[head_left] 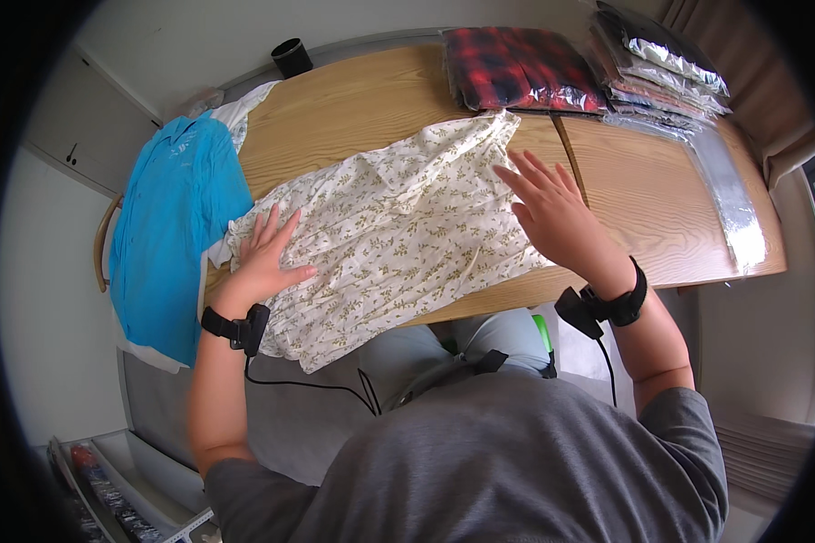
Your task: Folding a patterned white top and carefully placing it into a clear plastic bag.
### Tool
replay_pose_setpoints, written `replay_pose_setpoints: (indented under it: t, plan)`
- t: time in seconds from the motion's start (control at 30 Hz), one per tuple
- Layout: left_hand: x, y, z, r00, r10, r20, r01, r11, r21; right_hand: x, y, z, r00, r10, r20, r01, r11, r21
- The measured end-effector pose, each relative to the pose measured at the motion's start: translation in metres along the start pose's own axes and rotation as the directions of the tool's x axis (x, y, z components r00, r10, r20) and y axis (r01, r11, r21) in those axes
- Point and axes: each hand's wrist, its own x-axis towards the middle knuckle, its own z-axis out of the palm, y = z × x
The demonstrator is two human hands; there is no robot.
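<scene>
A cream garment with a small olive leaf print [389, 226] lies spread across the wooden table, slanting up to the right, its lower left corner hanging over the front edge. My left hand [264, 258] rests on its left end with the fingers spread. Over its right end is my right hand [552, 204], fingers stretched out and apart; whether it touches the cloth I cannot tell. Neither hand grips anything. Left of my left hand lies a bright blue button-up shirt [177, 217], draped over the table's left end with white cloth beneath it.
A red and black checked garment in clear plastic [521, 68] lies at the back. Beside it rises a stack of bagged clothes [661, 68]. Clear plastic bags [729, 195] lie along the right of the wooden table [625, 226]. A black cup-shaped container [291, 58] stands behind the table.
</scene>
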Motion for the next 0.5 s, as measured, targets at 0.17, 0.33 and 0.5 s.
replay_pose_setpoints:
  t: [0.17,0.33,0.5]
  plan:
    - [-0.046,-0.011,0.004,0.995,0.05,-0.09,-0.057,0.996,-0.073,0.113,-0.047,0.034,0.965,-0.258,0.044,0.252,0.961,0.117]
    - [-0.084,-0.044,0.024,0.952,0.087,-0.292,-0.179,0.935,-0.306,0.128,-0.078,0.064,0.867,-0.282,0.411,0.296,0.955,0.031]
    - [-0.11,-0.07,0.051,0.91,-0.069,-0.408,-0.117,0.902,-0.415,0.09,-0.093,0.073,0.755,-0.231,0.614,0.26,0.965,0.044]
